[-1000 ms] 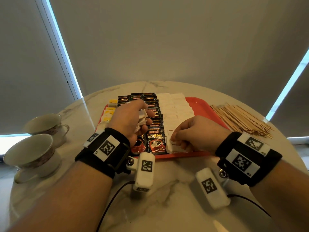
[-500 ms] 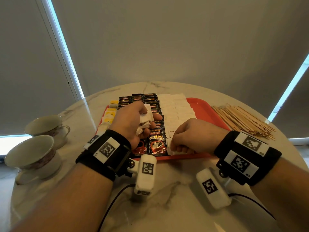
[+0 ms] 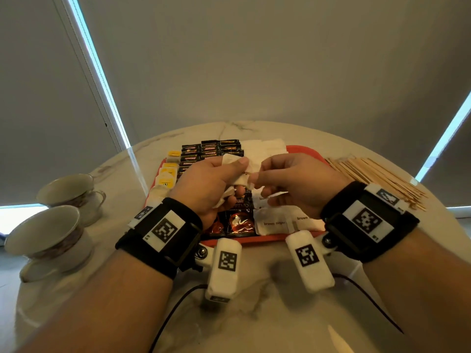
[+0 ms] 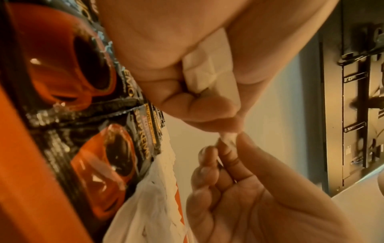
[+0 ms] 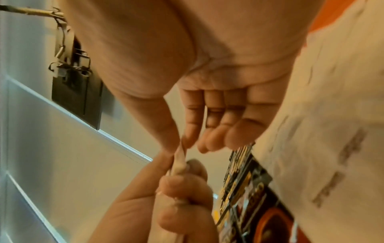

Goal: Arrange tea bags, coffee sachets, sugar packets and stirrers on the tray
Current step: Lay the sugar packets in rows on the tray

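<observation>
A red tray [image 3: 302, 150] on the marble table holds yellow-tagged tea bags [image 3: 168, 174], rows of black coffee sachets [image 3: 211, 150] and white sugar packets [image 3: 274, 221] marked "brown sugar". My left hand [image 3: 229, 174] hovers over the tray and grips a small bundle of white sugar packets [image 4: 209, 72] in its curled fingers. My right hand [image 3: 258, 173] meets it from the right, thumb and forefinger pinching the edge of one packet [image 5: 179, 157] in that bundle. Wooden stirrers [image 3: 377, 177] lie in a loose pile on the table right of the tray.
Two teacups on saucers [image 3: 48, 235] [image 3: 72, 189] stand at the table's left edge. Bare marble lies between the tray's front rim and me. The round table's far edge is close behind the tray; blinds hang beyond it.
My right hand rose from the sugar packets at the tray's front and moved left and up to the bundle, pinching one packet. My left hand lifted slightly with the bundle.
</observation>
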`<state>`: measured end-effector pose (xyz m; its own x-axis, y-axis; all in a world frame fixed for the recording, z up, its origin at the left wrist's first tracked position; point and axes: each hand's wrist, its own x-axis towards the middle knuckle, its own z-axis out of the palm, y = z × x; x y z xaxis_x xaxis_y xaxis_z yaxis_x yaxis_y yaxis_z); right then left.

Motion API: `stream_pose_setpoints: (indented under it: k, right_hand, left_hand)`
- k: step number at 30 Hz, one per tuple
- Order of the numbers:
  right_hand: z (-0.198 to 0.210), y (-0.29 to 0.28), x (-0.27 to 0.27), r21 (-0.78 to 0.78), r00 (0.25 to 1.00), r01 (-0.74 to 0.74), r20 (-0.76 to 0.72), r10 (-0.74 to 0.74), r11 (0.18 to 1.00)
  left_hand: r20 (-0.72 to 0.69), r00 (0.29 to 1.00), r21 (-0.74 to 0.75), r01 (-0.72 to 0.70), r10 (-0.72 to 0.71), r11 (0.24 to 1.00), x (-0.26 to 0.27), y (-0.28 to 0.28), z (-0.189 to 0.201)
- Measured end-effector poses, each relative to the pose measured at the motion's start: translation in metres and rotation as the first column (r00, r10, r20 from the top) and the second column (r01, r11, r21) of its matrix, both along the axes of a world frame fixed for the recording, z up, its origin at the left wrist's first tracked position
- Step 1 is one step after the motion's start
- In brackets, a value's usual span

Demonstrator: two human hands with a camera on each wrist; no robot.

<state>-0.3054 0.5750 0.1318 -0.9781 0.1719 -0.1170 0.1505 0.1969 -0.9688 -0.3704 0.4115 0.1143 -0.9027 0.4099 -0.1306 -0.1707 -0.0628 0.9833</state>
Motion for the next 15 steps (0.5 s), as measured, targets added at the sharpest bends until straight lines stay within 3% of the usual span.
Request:
stream_pose_setpoints:
  k: [6,8,11,15]
  right_hand:
    - [-0.014,-0.002,-0.009,-0.306,0.985,0.103,-0.099,-0.139,0.946]
    - [-0.018,-0.001,-0.01,-0.308,0.983,0.102,-0.114,-0.143,0.946]
    - [-0.021,-0.001,-0.01,-0.187,0.973,0.102,-0.185,-0.137,0.977]
    - [-0.021,0.003,-0.012,-0.179,0.939,0.195,-0.25,-0.237,0.964]
  left_hand:
    - [-0.078,0.996,-0.046,0.042,-0.045,0.998,-0.004,-0.003,-0.005]
    - [-0.117,0.992,-0.091,0.036,-0.046,0.995,-0.006,-0.004,-0.006]
    - [-0.148,0.988,-0.116,0.033,-0.05,0.993,-0.004,-0.004,-0.006]
    - [-0.122,0.992,-0.101,-0.019,0.006,0.995,-0.005,-0.001,-0.005]
